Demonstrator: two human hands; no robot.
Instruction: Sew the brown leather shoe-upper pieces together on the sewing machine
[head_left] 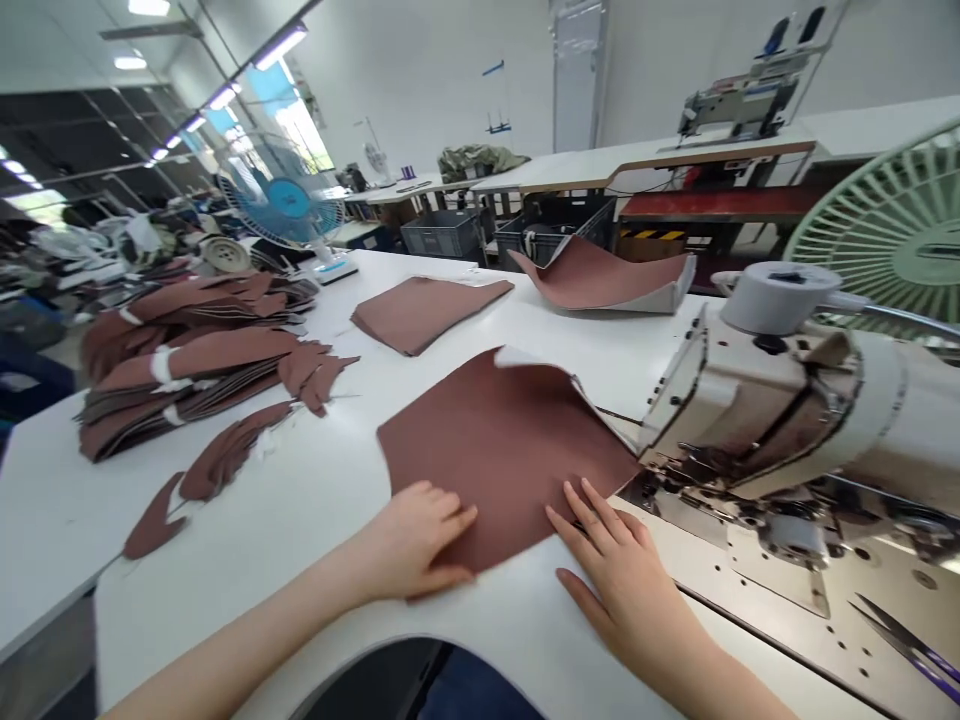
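Observation:
A brown fabric panel (487,450) with a pale underside lies on the white table, its far edge curling up and its right corner reaching the sewing machine (787,400). My left hand (416,540) rests on the panel's near left part, thumb apart from the slightly bent fingers. On the near right edge lies my right hand (611,560), fingers spread, fingertips touching the fabric. Something small and dark shows between its fingers; I cannot make it out. The panel's right edge runs close to the machine's needle area, where mechanical parts hide the detail.
Behind lie a flat brown stack (427,310) and a curled brown panel (607,275). Tied brown bundles (202,370) fill the left side. Scissors (907,640) lie at the right by the machine. A blue fan (289,200) and a green fan (900,220) stand farther off.

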